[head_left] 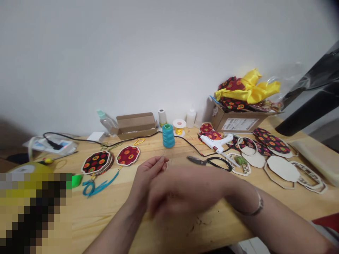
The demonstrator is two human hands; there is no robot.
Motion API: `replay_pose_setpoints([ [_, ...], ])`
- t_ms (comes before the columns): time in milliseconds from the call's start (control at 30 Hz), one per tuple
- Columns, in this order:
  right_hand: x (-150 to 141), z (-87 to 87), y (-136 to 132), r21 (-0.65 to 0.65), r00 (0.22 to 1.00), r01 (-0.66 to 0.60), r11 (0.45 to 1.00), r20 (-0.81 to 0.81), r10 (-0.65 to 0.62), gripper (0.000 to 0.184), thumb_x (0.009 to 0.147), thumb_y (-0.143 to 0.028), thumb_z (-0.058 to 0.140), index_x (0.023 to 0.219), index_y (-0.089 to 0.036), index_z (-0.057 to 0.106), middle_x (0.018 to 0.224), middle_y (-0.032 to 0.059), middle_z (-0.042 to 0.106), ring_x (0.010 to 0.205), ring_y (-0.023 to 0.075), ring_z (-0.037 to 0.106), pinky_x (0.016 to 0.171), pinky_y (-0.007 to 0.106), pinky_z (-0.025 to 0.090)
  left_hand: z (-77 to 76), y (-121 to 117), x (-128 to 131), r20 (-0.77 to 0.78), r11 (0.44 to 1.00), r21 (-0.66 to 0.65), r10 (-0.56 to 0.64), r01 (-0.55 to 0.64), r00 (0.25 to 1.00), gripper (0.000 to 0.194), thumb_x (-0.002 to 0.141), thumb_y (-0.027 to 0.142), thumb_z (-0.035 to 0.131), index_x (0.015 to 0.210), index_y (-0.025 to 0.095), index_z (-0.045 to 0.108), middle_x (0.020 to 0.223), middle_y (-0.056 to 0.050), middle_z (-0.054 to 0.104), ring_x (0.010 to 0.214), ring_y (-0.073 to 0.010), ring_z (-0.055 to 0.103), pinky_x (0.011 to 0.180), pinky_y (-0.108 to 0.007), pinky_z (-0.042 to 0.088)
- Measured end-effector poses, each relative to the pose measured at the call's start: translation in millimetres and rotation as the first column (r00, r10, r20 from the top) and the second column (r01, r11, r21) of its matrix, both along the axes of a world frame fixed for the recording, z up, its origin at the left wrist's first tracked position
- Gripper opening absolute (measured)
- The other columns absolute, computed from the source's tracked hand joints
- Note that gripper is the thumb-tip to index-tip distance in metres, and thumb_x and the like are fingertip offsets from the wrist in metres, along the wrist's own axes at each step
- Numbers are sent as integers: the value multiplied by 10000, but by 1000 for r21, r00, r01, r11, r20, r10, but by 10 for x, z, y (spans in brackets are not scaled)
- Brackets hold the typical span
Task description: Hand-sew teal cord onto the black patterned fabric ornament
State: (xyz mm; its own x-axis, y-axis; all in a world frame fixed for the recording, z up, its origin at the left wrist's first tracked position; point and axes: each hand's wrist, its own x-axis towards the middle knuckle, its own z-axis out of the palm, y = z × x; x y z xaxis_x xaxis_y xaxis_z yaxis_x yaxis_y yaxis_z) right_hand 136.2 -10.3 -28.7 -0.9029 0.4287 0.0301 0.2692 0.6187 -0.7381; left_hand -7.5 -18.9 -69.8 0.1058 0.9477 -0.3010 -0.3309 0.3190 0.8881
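My left hand (144, 180) is over the middle of the table, thumb and fingers pinched together. What they hold, if anything, is too small to make out. My right hand (182, 192) crosses in front of it, smeared by motion, so its fingers do not show clearly. Just beyond the hands stands a cone of turquoise thread (168, 137). To the left lie a red patterned fabric pendant (128, 155) with a yellow loop and a stack of black patterned pendants (95, 162) with a turquoise tassel (92, 189). Black-handled scissors (212, 162) lie right of the hands.
A white glue gun (217, 142) rests on fabric pieces, its black cord running along the back. White panels (283, 168) and cut-out frames (309, 176) spread rightwards. Against the wall stand an open cardboard box (136, 127), a yellow cord spool (179, 129) and a fabric-filled carton (239, 121).
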Motion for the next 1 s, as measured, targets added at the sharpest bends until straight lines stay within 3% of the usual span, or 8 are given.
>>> replay_pose_setpoints([
  [67,83,-37,82,93,968,230,969,84,-238,256,885,-163,368,901,-77,609,920,129,620,865,215,573,743,348,435,-27,6,-3,30,999,38,25,-26,999,219,675,328,684,700,118,628,528,54,462,377,2,289,361,-138,189],
  [133,171,-74,140,231,868,416,879,187,-460,263,846,-127,372,816,-69,627,858,160,634,833,243,581,706,354,417,-54,10,-2,17,998,42,43,-44,999,217,692,327,670,738,118,637,530,55,467,363,7,270,354,-140,172],
  [233,252,-108,153,427,724,467,775,318,-612,183,783,-179,474,766,-152,654,809,101,665,770,237,606,641,319,411,-72,8,1,3,997,41,65,-65,998,226,688,329,675,746,113,638,537,49,477,362,8,286,356,-142,183],
  [333,247,-115,121,474,709,403,783,380,-594,178,766,-217,499,781,-206,677,796,60,685,748,232,624,602,299,416,-64,1,3,8,997,37,73,-73,997,228,682,327,680,747,113,639,550,45,487,364,11,291,359,-144,180],
  [633,119,-187,128,538,669,288,792,479,-568,223,785,-195,472,765,-170,693,773,99,691,708,262,640,564,315,442,-69,8,8,31,998,41,49,-51,998,186,717,297,654,748,114,644,576,36,505,371,14,280,359,-145,166],
  [1000,98,-315,151,517,674,317,795,467,-573,228,773,-203,475,748,-144,694,754,133,690,699,270,640,564,316,436,-75,-9,4,16,998,54,41,-42,999,181,731,299,640,749,119,643,586,36,501,371,11,273,362,-154,163],
])
